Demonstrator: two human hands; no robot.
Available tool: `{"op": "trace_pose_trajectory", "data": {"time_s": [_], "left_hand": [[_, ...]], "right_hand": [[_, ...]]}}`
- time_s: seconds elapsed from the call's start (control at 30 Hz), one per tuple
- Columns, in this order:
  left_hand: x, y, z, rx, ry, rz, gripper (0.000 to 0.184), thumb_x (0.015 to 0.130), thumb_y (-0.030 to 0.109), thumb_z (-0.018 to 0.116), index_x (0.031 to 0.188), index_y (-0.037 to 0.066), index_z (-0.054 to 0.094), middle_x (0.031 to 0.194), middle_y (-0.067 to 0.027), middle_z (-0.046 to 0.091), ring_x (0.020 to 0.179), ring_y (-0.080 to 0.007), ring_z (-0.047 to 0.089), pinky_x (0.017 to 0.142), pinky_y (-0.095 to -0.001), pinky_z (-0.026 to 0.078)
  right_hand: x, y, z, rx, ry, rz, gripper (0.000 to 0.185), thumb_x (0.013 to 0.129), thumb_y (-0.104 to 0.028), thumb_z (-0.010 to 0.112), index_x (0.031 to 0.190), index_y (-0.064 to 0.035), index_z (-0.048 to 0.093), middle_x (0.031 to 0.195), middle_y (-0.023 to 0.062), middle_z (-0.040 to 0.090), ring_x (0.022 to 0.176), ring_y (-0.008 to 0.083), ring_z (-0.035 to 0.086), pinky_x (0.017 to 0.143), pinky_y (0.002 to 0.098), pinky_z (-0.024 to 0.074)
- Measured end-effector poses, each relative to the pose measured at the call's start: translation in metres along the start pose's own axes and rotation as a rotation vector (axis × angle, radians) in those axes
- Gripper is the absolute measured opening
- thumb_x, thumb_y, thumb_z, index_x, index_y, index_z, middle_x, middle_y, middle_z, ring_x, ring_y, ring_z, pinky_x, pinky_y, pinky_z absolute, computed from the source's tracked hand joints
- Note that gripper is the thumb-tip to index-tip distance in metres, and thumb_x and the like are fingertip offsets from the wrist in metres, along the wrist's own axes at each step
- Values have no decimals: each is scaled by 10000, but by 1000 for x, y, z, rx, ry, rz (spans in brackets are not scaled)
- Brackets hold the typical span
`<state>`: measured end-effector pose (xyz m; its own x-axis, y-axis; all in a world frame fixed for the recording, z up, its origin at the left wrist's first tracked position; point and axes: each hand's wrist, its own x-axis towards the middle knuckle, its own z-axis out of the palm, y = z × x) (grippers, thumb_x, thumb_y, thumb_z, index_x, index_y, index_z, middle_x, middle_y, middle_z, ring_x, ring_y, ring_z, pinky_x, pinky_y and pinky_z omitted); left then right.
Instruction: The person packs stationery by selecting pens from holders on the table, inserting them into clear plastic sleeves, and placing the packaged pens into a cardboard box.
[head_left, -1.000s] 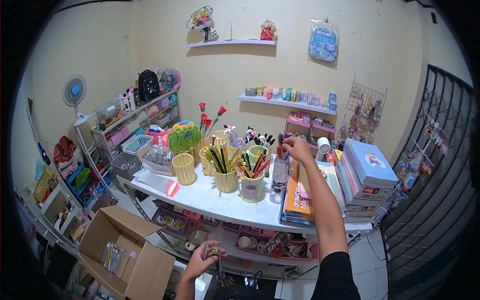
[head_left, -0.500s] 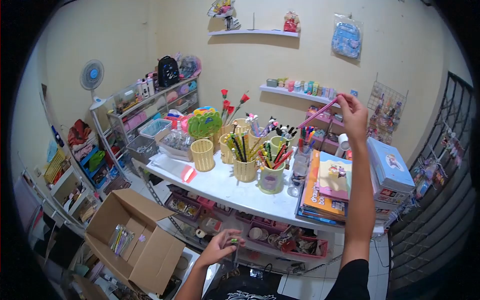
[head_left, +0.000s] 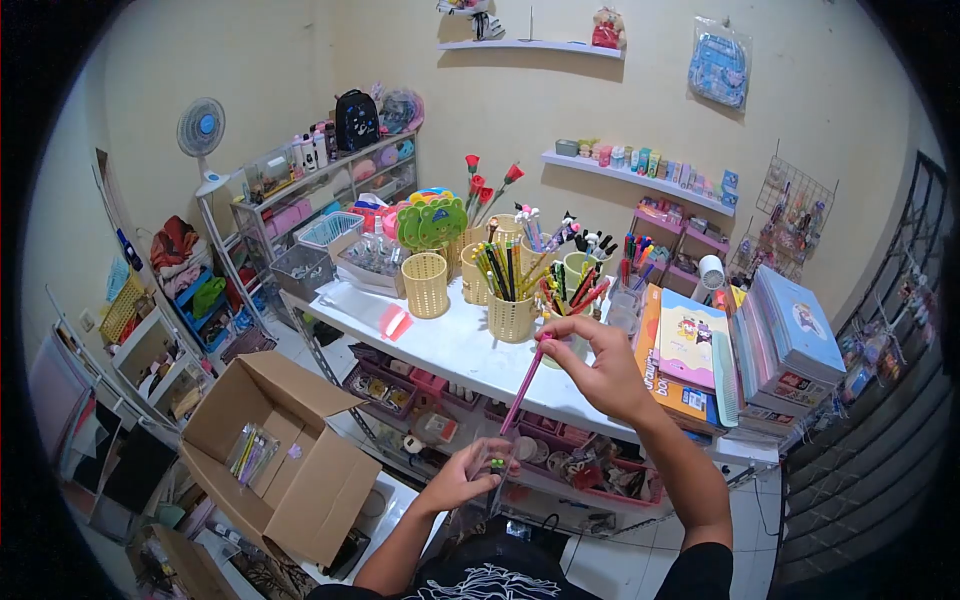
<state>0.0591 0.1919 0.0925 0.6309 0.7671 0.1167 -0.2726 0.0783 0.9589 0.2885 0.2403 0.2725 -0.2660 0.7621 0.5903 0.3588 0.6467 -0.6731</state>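
My right hand pinches the top of a slim pink pen, which slants down toward my left hand. In my left hand's fingers is a clear plastic bag with small green-tipped things inside. The pen's lower end is at the bag's mouth; whether it is inside I cannot tell. Just beyond the right hand, a cream woven cup of pencils stands on the white table. A cup of colourful pens beside it is partly hidden by that hand.
An open cardboard box at lower left holds packed pens. Stacked notebooks and drawing books occupy the table's right end. An unfilled woven cup stands farther left. Pink trays sit beneath the table.
My right hand has come down and inward, bringing the pink pen from high over the table to the bag. My left hand stays low with the bag. The view has shifted slightly.
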Motion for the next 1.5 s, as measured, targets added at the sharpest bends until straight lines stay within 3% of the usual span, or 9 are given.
{"op": "trace_pose_trajectory", "data": {"time_s": [0.2,0.4,0.6,0.83,1.07,1.17,1.23,1.37,1.5], "left_hand": [[-4,-6,-5,-8,13,-10,624,846,174,702,1357,-7,392,1213,-157,591,1158,-250,579,1021,-389,411],[-5,8,0,14,24,-17,593,864,129,656,1367,-16,379,1226,-158,583,1161,-230,572,1009,-372,418],[-2,11,0,37,40,-3,539,884,85,613,1358,-26,380,1220,-157,582,1164,-215,560,1016,-359,410],[3,-2,-9,38,24,40,506,879,94,624,1330,-6,418,1177,-149,603,1124,-241,597,982,-367,440],[2,-3,-9,24,93,-48,507,857,50,589,1329,-24,421,1187,-147,602,1116,-191,576,966,-315,436],[1,-15,-14,227,152,-40,517,823,41,602,1319,9,461,1119,-88,656,902,-89,579,805,-253,475],[0,-18,-15,395,213,-22,526,798,45,619,1309,42,492,1024,-33,694,670,-22,461,640,-214,444],[-2,-25,-19,357,207,-55,516,812,52,626,1310,41,492,942,-19,683,655,-25,406,633,-201,408],[-4,-26,-17,260,200,-93,508,829,49,617,1316,15,476,989,-53,676,746,-41,510,710,-214,449]], "right_hand": [[-4,9,4,5,31,45,182,879,-131,675,980,20,678,909,129,698,861,200,664,803,319,494],[-21,22,35,59,-153,104,183,880,-142,680,994,2,688,907,98,708,880,144,654,827,306,488],[-30,27,51,-10,-316,24,210,823,-167,738,965,-19,695,892,112,711,835,189,679,776,329,501],[-5,20,20,-54,-166,29,249,852,-221,706,960,3,689,875,134,706,833,219,687,777,347,512],[74,93,-94,-229,322,85,184,861,-171,662,953,-19,711,833,107,718,729,177,682,699,302,528],[95,146,-143,-393,398,135,208,838,-199,677,940,-24,724,830,96,724,703,209,690,686,322,538],[103,179,-159,-660,354,279,223,806,-250,705,938,-75,747,898,105,712,826,270,686,760,407,534],[102,175,-148,-1066,178,511,185,764,-298,742,906,-181,767,1044,116,635,1089,336,561,908,540,433],[102,184,-150,-1114,284,360,175,754,-291,739,851,-146,754,1023,93,628,1058,306,546,877,526,420]]}}
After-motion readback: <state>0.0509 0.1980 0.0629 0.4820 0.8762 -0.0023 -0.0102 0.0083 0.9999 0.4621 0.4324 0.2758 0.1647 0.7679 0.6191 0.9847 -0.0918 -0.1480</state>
